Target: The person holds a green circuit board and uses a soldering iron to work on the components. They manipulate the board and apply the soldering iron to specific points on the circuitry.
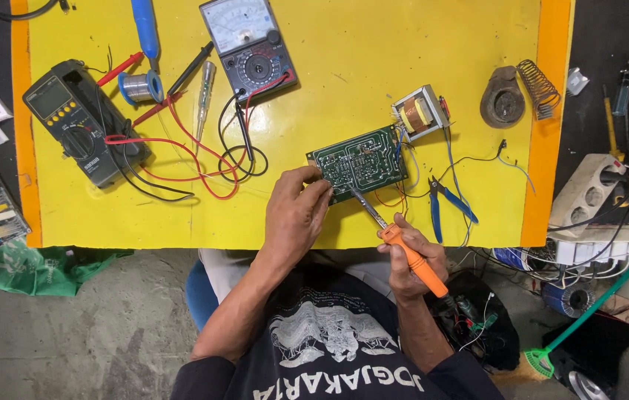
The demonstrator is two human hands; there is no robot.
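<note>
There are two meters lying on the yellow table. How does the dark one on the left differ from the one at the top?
The dark meter has a flat grey number screen and yellow buttons; the top meter has a white needle dial. The dark meter lies tilted near the table's left edge, the top meter at the far edge. The dark meter looks bulkier and darker-cased. Both have a round selector knob and red and black leads, and neither hand touches them.

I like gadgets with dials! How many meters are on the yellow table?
2: a dark digital meter at the table's left side, and an analog needle meter at the top middle.
</note>
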